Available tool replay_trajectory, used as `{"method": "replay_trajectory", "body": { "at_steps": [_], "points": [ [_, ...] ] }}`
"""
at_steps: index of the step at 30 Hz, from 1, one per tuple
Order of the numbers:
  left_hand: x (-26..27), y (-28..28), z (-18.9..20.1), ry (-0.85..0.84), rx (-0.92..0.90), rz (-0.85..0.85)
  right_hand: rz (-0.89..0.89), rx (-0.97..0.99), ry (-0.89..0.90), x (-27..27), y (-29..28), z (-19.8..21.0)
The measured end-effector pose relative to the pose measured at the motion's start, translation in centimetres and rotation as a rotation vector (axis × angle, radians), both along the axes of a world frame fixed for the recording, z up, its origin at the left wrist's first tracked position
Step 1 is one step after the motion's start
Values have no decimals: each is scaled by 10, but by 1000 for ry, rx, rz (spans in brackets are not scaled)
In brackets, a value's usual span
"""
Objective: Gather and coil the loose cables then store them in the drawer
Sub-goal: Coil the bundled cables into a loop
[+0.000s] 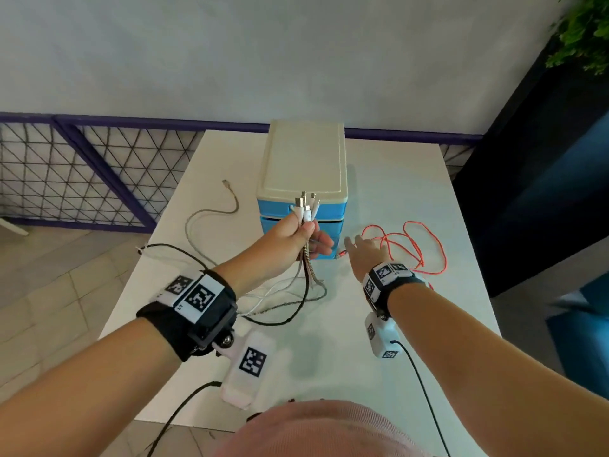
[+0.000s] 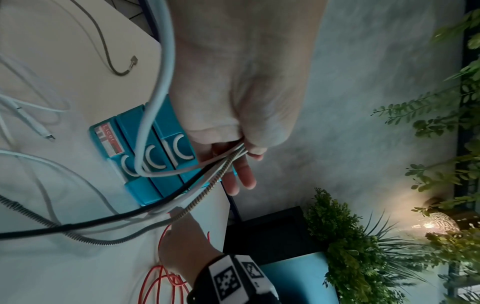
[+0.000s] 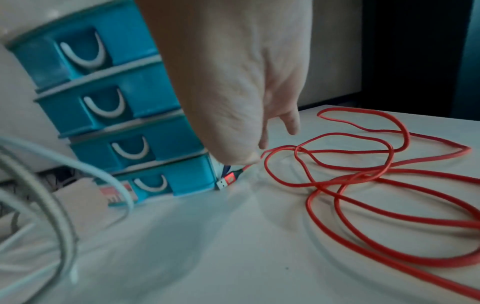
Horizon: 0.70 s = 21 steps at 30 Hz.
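My left hand (image 1: 296, 239) grips a bundle of cable ends (image 1: 306, 206), white, black and braided metal, raised in front of the blue drawer unit (image 1: 303, 159). Their tails hang down and trail over the white table (image 1: 395, 179). The left wrist view shows the same cables (image 2: 228, 162) running out of my left hand (image 2: 241, 123), across the closed drawers (image 2: 130, 131). My right hand (image 1: 365, 250) reaches with straight fingers to the plug (image 3: 226, 181) of the loose red cable (image 3: 363, 176), beside the unit's base (image 3: 145, 82). Its thumb (image 3: 246, 158) touches the cable just behind the plug.
A grey cable (image 1: 211, 212) and a black cable (image 1: 171, 247) spread across the table's left half. The red cable's loops (image 1: 441, 249) lie near the right edge. A mesh railing (image 1: 82, 179) stands to the left, and a dark cabinet (image 1: 527, 192) and plants (image 1: 583, 31) to the right.
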<state>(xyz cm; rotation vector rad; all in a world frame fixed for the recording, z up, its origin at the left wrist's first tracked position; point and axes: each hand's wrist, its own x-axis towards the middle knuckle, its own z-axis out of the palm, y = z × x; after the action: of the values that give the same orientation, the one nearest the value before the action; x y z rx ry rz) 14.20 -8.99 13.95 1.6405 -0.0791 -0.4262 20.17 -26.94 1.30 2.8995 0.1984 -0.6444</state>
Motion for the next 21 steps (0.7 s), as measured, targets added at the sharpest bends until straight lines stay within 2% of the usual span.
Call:
{"method": "replay_trajectory", "body": {
  "at_steps": [3,6,8,10,11,14,15,19,21],
  "points": [
    [0,2,4,-5,28,-35,82,-124,32,3,0,-12],
    [2,2,3,-7,49,-45,239,-148,-64,-8,-2,-17],
    [3,0,1,1,51,-40,291,-106,-59,-20,-6,-18],
    [4,-2,-1,-17,71,-52,247,-2,-18,-27,-10,-15],
    [4,-2,-2,-31,86,-53,187,119,-2,-30,-12,-10],
    [4,-5,-2,-51,84,-15,-125,713,82,-33,-6,21],
    [4,-6,-1,-55,80,1,-190,853,45,-33,-1,36],
    [6,-8,2,-69,74,77,-360,1303,-283,-35,24,96],
    [5,-10,6,-88,2,83,-425,1484,-315,-37,36,119]
  ]
}}
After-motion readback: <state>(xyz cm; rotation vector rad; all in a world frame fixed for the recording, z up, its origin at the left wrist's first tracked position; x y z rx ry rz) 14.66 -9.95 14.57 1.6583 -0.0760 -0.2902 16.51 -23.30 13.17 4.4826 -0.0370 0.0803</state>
